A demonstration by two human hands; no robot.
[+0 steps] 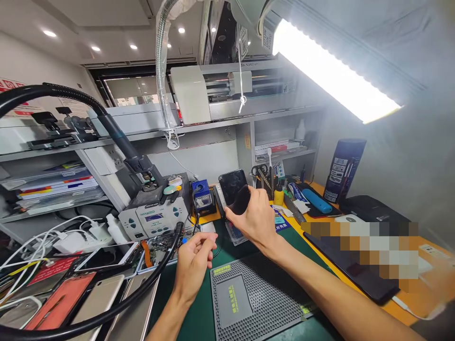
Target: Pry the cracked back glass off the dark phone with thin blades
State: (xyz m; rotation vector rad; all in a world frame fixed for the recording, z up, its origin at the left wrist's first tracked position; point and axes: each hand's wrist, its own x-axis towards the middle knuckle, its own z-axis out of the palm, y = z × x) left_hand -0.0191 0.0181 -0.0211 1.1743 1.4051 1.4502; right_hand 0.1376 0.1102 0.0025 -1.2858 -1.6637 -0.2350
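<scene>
At the far end of the green work mat (pixel 194 303), left of the small yellow bottle (pixel 279 195), a black-screened smartphone (pixel 231 182) stands tilted back with its glass toward the near side; just in front of it the right hand (pixel 256 215) has its thumb and fingers closed on a dark, flat, round-edged piece (pixel 240 201), whose exact nature I cannot tell.

Nearer and to the left, the left hand (pixel 197 251) hangs with fingers curled and thumb close to the forefinger, a narrow pose; whether anything small sits between them I cannot tell.

The likeliest trouble, I judge, is at the phone: the dark piece overlaps its lower right part in this view, so a careless turn of the wrist could knock the phone over or scuff its glass; a grip only at the edges could also let the piece slip, with the perforated grey silicone mat (pixel 272 298) on the near side perhaps softening a fall there.

On the left, the thick black hose (pixel 156 279) arches past the parts tray (pixel 152 268); a left forearm swung that way could snag it, drag the hose across the tray and scatter its small boards.
</scene>
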